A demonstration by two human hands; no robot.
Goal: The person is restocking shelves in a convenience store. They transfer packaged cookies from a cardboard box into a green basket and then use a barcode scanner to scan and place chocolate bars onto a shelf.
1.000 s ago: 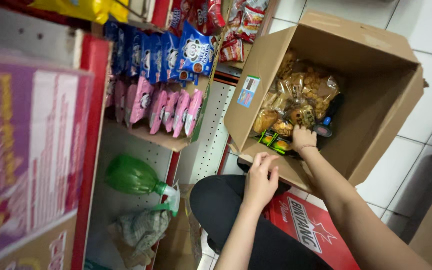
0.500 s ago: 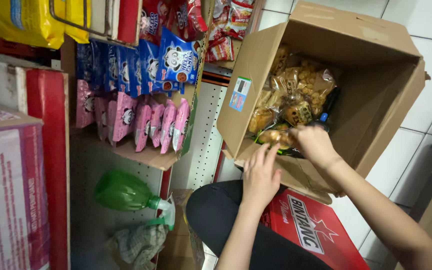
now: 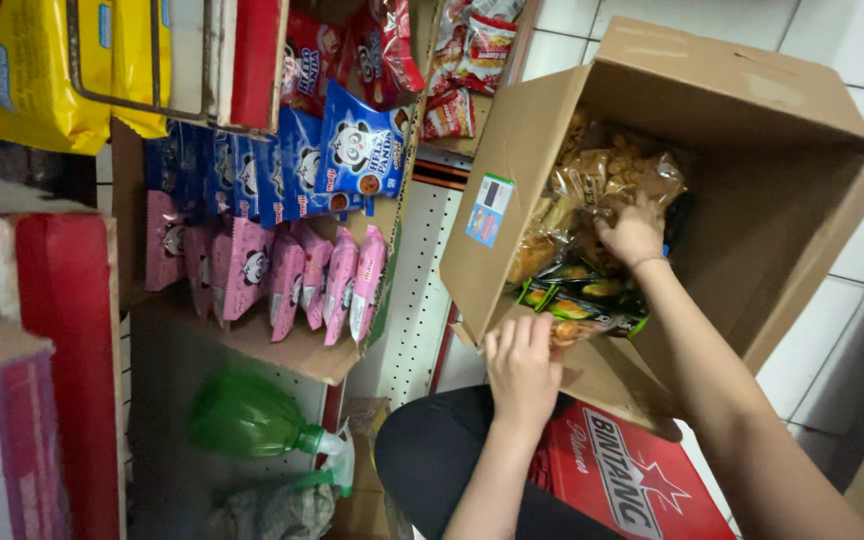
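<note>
Since the earlier frame the right hand (image 3: pixel 634 232) has gone deeper into the cardboard box (image 3: pixel 782 160), from the green packets up to the clear snack bags; the view has also shifted right along the shelf.

Right hand: fingers curled down onto a clear bag of brown snacks (image 3: pixel 617 172), at 12 o'clock from the wrist. Whether it actually grips the bag cannot be told.

Left hand (image 3: pixel 524 368): fingers together, pressed over the box's near flap at 6 o'clock, steadying it. Green packets (image 3: pixel 577 300) lie between the two hands.

The box is tipped on its side, propped on the lap and a red carton (image 3: pixel 632 480).

Risks, as a judgement: the box slides off the lap if the left hand lets go, and bags spill from the open mouth. Blue and pink panda snack packs (image 3: pixel 322 220) sit at 9 o'clock on the shelf, well apart.
</note>
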